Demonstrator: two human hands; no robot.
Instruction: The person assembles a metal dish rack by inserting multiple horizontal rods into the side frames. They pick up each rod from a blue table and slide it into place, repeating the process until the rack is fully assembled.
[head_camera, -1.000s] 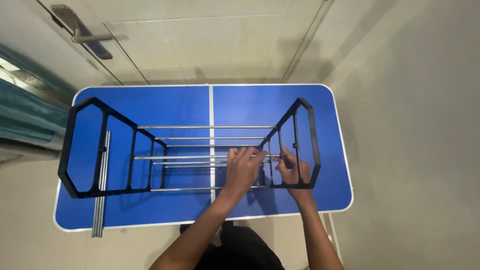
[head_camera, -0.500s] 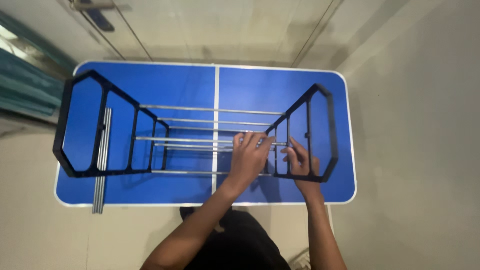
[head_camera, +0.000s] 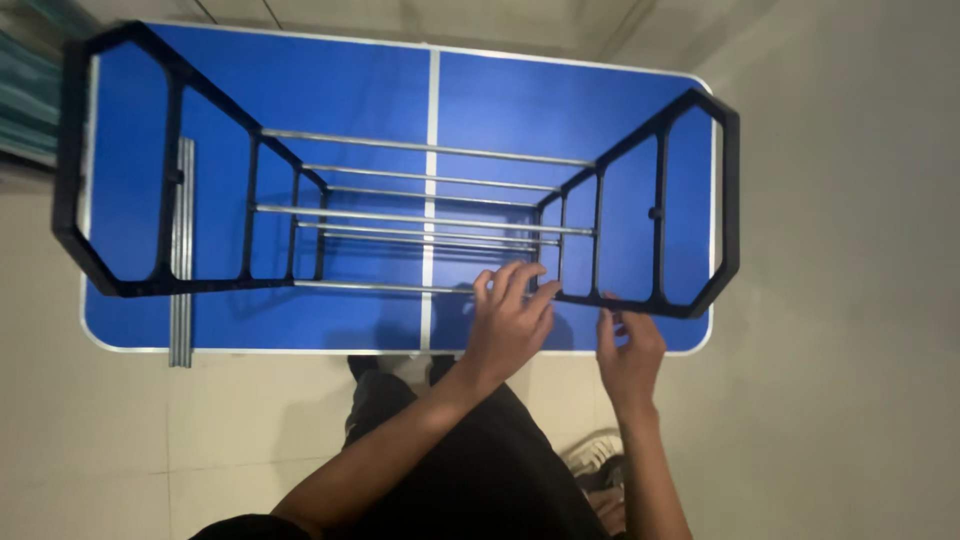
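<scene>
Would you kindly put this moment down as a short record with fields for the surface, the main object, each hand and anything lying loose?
Surface: blue folding table with a white centre line
Main object: rack, two black end frames joined by silver rods
Left hand: open, fingers at the nearest rod by the right end frame
Right hand: fingers at the lower edge of the right end frame; grip unclear
Loose: spare rods lying on the table's left side

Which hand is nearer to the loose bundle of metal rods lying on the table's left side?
Left. The left hand rests at the rack's nearest rail, right of the table's middle line, well away from the loose rods. The right hand is farther still, at the right end frame.
</scene>
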